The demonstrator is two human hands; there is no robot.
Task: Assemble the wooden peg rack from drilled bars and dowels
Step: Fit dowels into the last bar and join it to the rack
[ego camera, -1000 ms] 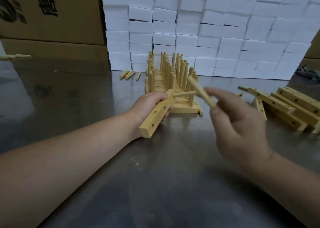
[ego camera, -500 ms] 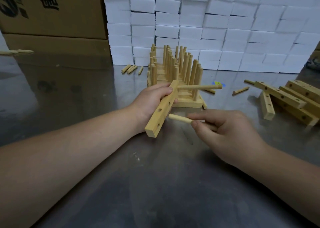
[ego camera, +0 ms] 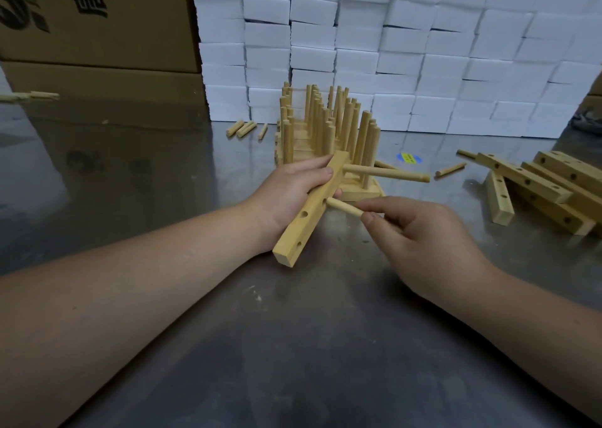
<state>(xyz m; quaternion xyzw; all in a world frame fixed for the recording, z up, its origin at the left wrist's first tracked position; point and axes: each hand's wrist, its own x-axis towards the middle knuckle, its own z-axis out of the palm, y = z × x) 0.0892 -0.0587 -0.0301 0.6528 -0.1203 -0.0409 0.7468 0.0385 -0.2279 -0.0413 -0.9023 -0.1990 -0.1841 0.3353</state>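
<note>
My left hand [ego camera: 288,193] grips a drilled wooden bar [ego camera: 309,214], held tilted above the steel table. One dowel [ego camera: 387,173] sticks out of the bar's upper hole, pointing right. My right hand [ego camera: 420,232] pinches a second dowel [ego camera: 343,206] between thumb and forefinger, its tip at the bar's second hole. Two lower holes in the bar are open. Behind the bar stand finished peg racks [ego camera: 325,134] with several upright dowels.
A pile of drilled bars [ego camera: 540,186] lies at the right. Loose dowels [ego camera: 244,129] lie near the white foam blocks [ego camera: 391,46], another dowel [ego camera: 451,169] lies right of the racks. Cardboard boxes [ego camera: 97,20] stand at the back left.
My right hand came down from beside the upper dowel and carried the second dowel leftward until its tip reached the bar's second hole. The left hand kept the bar nearly still.
</note>
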